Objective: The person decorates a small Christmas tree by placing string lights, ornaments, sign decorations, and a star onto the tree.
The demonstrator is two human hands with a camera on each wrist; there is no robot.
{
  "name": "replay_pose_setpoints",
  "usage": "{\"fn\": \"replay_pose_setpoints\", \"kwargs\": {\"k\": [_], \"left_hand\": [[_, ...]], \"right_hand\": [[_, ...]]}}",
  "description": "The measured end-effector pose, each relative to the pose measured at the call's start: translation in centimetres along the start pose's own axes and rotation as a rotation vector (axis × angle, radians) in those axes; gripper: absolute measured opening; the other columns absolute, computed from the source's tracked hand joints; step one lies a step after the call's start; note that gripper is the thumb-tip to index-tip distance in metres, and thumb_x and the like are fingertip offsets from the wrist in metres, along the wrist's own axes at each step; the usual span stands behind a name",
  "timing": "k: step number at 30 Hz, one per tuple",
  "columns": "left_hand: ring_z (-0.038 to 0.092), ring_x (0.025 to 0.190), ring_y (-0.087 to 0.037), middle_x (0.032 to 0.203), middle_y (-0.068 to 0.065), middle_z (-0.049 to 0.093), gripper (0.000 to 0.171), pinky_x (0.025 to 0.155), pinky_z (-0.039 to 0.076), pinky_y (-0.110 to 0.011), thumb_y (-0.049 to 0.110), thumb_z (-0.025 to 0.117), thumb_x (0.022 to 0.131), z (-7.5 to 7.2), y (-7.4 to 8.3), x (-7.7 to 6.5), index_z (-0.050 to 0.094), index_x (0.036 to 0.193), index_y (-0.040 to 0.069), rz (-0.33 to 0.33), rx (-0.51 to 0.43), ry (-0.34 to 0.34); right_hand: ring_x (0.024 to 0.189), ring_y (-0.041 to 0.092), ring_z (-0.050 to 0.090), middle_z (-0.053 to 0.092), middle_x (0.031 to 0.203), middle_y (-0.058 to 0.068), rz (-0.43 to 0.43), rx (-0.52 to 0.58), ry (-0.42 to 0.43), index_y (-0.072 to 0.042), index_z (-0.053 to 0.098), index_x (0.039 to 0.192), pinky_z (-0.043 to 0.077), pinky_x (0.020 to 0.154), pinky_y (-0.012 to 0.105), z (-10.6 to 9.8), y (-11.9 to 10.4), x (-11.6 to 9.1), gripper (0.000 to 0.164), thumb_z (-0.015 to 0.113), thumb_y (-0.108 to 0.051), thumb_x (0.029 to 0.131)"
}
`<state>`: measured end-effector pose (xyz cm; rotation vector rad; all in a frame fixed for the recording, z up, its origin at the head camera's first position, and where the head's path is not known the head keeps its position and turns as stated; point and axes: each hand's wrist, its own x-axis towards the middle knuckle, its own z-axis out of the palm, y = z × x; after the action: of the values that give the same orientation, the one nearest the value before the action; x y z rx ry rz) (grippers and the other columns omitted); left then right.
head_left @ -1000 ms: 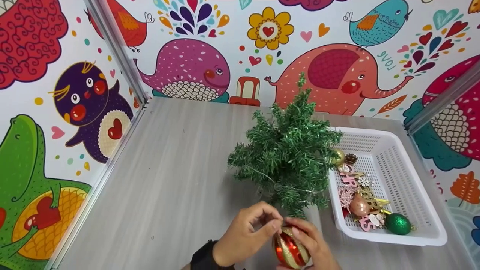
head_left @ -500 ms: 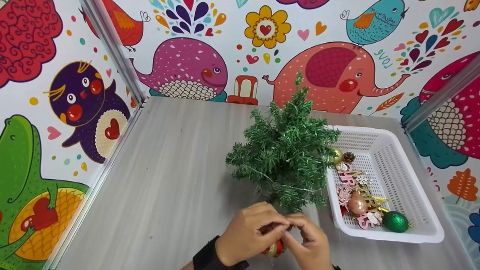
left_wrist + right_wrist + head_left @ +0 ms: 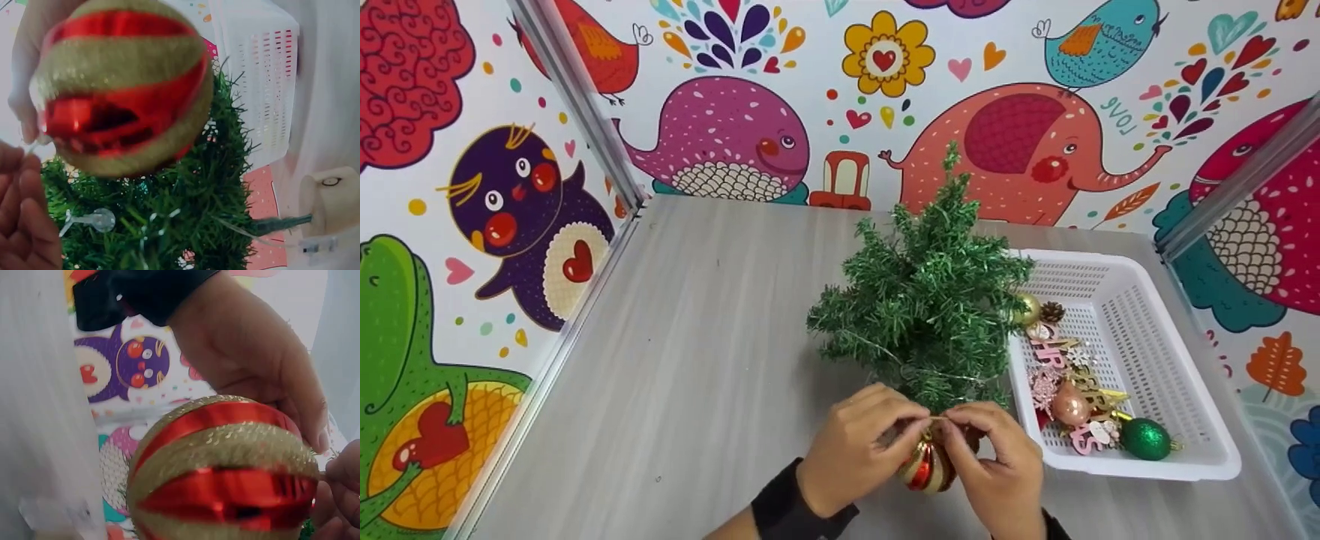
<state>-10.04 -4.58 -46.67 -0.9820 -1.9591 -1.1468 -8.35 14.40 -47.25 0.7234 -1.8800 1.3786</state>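
Note:
A red Christmas bauble [image 3: 928,471] with gold glitter stripes hangs just below both hands. My left hand [image 3: 855,450] pinches one side of its thin hanging string [image 3: 937,418], and my right hand [image 3: 1001,469] pinches the other side, fingertips almost meeting. Large in the left wrist view, the bauble [image 3: 124,90] covers part of the scene. The bauble [image 3: 225,472] also fills the lower middle of the right wrist view. Right behind the hands stands a small green artificial Christmas tree [image 3: 919,307], with a thin clear wire across its lower branches.
A white plastic basket [image 3: 1174,352] stands right of the tree, holding a green bauble [image 3: 1145,439], a pink bauble [image 3: 1071,405], a pine cone [image 3: 1051,312] and several other ornaments. The tree has a round wooden base [image 3: 332,199]. Printed walls enclose the grey table [image 3: 697,360].
The right hand has left the bauble's side and now pinches its string opposite the left hand. The bauble, earlier held in the right hand, now hangs beneath the fingers.

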Motion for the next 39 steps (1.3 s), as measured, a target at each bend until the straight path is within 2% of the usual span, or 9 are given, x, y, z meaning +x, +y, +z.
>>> {"fn": "replay_pose_setpoints", "kwargs": {"k": [2, 5, 10, 15, 22, 26, 32, 35, 39], "left_hand": [[0.069, 0.084, -0.011, 0.095, 0.000, 0.075, 0.010, 0.083, 0.055, -0.017, 0.005, 0.076, 0.097, 0.0, -0.2, 0.2, 0.076, 0.106, 0.009, 0.005, 0.011, 0.027], [0.068, 0.085, -0.013, 0.097, -0.002, 0.074, 0.015, 0.083, 0.056, -0.019, 0.001, 0.075, 0.095, 0.0, -0.4, 0.6, 0.076, 0.108, 0.008, 0.020, 0.048, 0.047], [0.067, 0.087, -0.015, 0.099, -0.003, 0.073, 0.019, 0.085, 0.056, -0.018, -0.002, 0.075, 0.091, 0.3, -0.7, 1.2, 0.077, 0.108, 0.006, 0.024, 0.144, 0.058], [0.069, 0.089, -0.016, 0.100, -0.004, 0.075, 0.020, 0.084, 0.057, -0.020, -0.003, 0.077, 0.087, 0.6, -0.8, 1.2, 0.079, 0.105, 0.006, -0.049, 0.225, 0.047], [0.069, 0.092, -0.016, 0.102, -0.003, 0.075, 0.024, 0.083, 0.058, -0.024, -0.002, 0.079, 0.088, 1.0, -1.1, 0.3, 0.078, 0.110, 0.009, -0.080, 0.280, 0.027], [0.069, 0.092, -0.015, 0.102, -0.003, 0.074, 0.030, 0.082, 0.058, -0.024, -0.004, 0.081, 0.086, 1.4, -1.1, -0.3, 0.077, 0.113, 0.009, -0.088, 0.251, 0.019], [0.069, 0.093, -0.016, 0.104, -0.004, 0.074, 0.034, 0.083, 0.058, -0.025, -0.005, 0.081, 0.085, 1.7, -1.2, -0.7, 0.075, 0.116, 0.008, -0.101, 0.212, 0.026], [0.069, 0.092, -0.016, 0.104, -0.004, 0.074, 0.034, 0.083, 0.058, -0.025, -0.005, 0.080, 0.085, 1.6, -1.1, -0.7, 0.075, 0.116, 0.008, -0.108, 0.198, 0.025], [0.070, 0.091, -0.016, 0.102, -0.004, 0.074, 0.029, 0.083, 0.058, -0.023, -0.004, 0.077, 0.088, 1.3, -1.0, -0.9, 0.075, 0.115, 0.006, -0.092, 0.192, 0.031]], "right_hand": [[0.070, 0.008, 0.057, 0.071, 0.088, 0.014, -0.062, -0.067, 0.016, 0.010, 0.072, 0.095, 0.044, 0.056, 0.022, 0.2, 0.1, 0.6, 0.023, 0.073, -0.012, 0.102], [0.070, 0.009, 0.056, 0.069, 0.085, 0.015, -0.128, -0.176, 0.027, 0.008, 0.073, 0.096, 0.041, 0.055, 0.022, 0.3, 0.1, 1.5, 0.034, 0.066, -0.023, 0.107], [0.073, 0.015, 0.064, 0.071, 0.089, 0.013, -0.186, -0.327, 0.013, 0.005, 0.075, 0.099, 0.052, 0.066, 0.018, 0.3, 0.5, 2.5, 0.033, 0.062, -0.024, 0.109], [0.077, 0.018, 0.069, 0.074, 0.092, 0.010, -0.181, -0.408, -0.019, 0.002, 0.075, 0.102, 0.056, 0.073, 0.018, 0.4, 0.8, 2.3, 0.031, 0.062, -0.026, 0.109], [0.071, 0.016, 0.067, 0.075, 0.093, 0.008, -0.094, -0.462, -0.052, -0.003, 0.075, 0.106, 0.054, 0.064, 0.024, 0.6, 1.0, 1.3, 0.030, 0.059, -0.028, 0.110], [0.070, 0.017, 0.067, 0.074, 0.092, 0.008, -0.025, -0.469, -0.102, -0.004, 0.074, 0.108, 0.052, 0.063, 0.027, 0.7, 1.1, 0.5, 0.033, 0.055, -0.031, 0.111], [0.079, 0.022, 0.071, 0.074, 0.096, 0.010, 0.023, -0.448, -0.141, -0.003, 0.074, 0.112, 0.055, 0.069, 0.030, 0.6, 1.1, 0.1, 0.037, 0.053, -0.034, 0.112], [0.082, 0.023, 0.072, 0.075, 0.098, 0.010, -0.003, -0.434, -0.140, -0.003, 0.075, 0.112, 0.057, 0.072, 0.029, 0.5, 1.1, 0.2, 0.037, 0.053, -0.033, 0.112], [0.071, 0.016, 0.068, 0.075, 0.094, 0.012, -0.136, -0.381, -0.101, 0.004, 0.075, 0.107, 0.055, 0.063, 0.019, -0.3, 1.2, 1.2, 0.036, 0.055, -0.026, 0.111]]}}
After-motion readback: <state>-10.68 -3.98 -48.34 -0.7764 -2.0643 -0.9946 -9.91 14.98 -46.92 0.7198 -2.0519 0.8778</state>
